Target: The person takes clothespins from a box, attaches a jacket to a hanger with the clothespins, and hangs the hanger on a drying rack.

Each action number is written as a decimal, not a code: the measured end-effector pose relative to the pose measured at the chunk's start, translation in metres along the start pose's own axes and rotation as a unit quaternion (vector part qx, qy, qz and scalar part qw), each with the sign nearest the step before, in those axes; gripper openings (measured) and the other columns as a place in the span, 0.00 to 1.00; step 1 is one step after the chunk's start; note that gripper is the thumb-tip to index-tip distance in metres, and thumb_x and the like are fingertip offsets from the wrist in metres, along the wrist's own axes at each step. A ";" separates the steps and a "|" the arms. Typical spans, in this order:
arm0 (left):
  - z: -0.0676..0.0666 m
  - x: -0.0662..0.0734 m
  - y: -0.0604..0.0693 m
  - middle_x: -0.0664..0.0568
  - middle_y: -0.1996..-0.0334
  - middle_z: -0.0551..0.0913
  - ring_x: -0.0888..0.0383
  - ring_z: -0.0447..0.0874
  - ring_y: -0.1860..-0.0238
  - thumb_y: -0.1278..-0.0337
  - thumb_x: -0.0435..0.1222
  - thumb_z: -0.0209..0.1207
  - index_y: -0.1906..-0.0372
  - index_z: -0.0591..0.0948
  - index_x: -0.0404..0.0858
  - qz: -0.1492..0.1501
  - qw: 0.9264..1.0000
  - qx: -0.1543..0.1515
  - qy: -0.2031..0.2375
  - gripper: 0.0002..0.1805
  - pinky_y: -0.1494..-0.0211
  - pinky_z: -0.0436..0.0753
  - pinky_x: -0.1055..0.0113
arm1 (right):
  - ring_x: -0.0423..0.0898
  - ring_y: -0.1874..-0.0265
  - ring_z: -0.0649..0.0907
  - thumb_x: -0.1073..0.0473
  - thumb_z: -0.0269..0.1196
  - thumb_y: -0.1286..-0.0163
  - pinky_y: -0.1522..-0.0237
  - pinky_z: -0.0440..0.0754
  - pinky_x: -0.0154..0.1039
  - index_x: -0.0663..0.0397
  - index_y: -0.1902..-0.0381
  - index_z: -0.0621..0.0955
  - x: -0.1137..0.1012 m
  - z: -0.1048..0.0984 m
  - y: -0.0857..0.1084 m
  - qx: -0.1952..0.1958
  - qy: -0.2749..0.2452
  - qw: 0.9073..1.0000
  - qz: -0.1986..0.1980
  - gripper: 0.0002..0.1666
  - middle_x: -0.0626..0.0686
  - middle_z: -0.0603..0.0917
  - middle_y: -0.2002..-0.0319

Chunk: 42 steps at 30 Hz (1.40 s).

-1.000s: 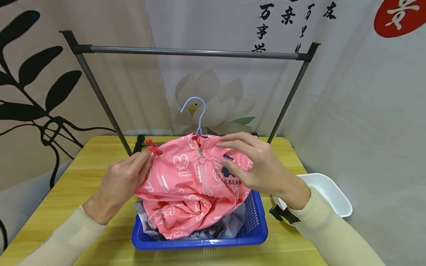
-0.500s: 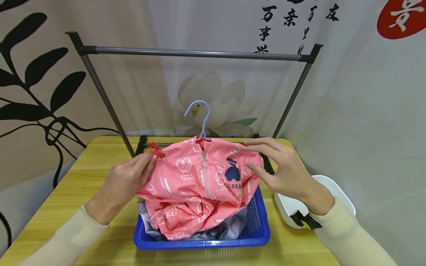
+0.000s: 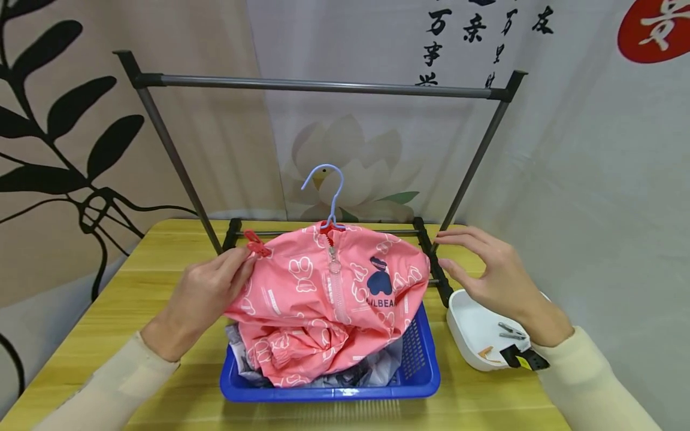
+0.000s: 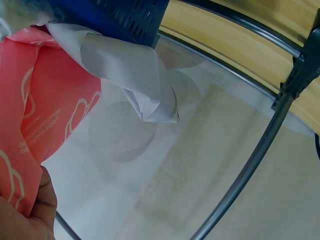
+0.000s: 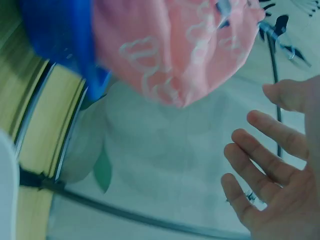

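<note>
While the collar [image 3: 353, 232] of the pink jacket [image 3: 315, 305] points away from the person, with the light-blue hanger [image 3: 342, 183] rising from it, the long axis follows the zipper [image 3: 337, 296], leaning slightly right at its lower end. The jacket is over the blue basket [image 3: 334, 393]. The left hand [image 3: 202, 299] pinches its left edge, so most cloth lies right of this grip. The right hand [image 3: 498, 281], fingers loosely extended and holding nothing, is beside the other edge; one second ago it was before the chest print.

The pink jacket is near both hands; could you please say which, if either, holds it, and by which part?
The left hand grips the pink jacket by its edge on the person's left, below the shoulder; the right hand holds nothing.
</note>
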State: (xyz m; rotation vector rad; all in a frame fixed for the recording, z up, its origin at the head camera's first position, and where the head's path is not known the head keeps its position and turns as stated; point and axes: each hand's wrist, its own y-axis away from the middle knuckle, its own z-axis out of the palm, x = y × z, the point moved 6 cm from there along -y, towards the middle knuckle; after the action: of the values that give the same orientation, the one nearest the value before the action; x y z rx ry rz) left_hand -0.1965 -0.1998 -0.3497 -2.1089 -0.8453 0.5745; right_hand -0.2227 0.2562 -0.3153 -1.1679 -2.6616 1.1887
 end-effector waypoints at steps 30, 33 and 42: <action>0.000 -0.003 0.000 0.41 0.67 0.90 0.48 0.92 0.78 0.01 0.49 0.48 0.50 0.83 0.27 -0.002 1.000 -0.015 0.005 0.28 0.75 0.90 0.59 | 0.52 0.50 0.95 0.53 0.84 0.27 0.46 0.95 0.53 0.50 0.45 0.95 0.110 0.015 0.079 -0.316 0.045 0.935 0.153 0.17 0.48 0.97 0.48; -0.001 -0.002 0.000 0.40 0.67 0.90 0.47 0.93 0.77 0.01 0.49 0.47 0.50 0.83 0.27 -0.002 1.000 -0.016 0.000 0.28 0.76 0.90 0.58 | 0.50 0.52 0.94 0.53 0.86 0.30 0.48 0.94 0.46 0.49 0.46 0.94 0.111 0.022 0.088 -0.368 0.019 0.918 0.147 0.19 0.46 0.97 0.49; 0.000 -0.002 -0.001 0.37 0.65 0.92 0.42 0.96 0.74 0.01 0.48 0.48 0.49 0.84 0.26 -0.002 1.000 -0.013 -0.002 0.28 0.75 0.91 0.55 | 0.40 0.58 0.88 0.54 0.90 0.37 0.52 0.91 0.41 0.48 0.52 0.92 0.110 0.039 0.110 -0.454 -0.046 0.877 0.153 0.20 0.43 0.94 0.56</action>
State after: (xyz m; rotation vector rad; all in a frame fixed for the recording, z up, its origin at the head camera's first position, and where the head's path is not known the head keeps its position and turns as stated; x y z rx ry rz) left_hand -0.1981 -0.2007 -0.3483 -2.1294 -0.8618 0.5688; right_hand -0.2440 0.3488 -0.4451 -1.6716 -3.2740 -0.1356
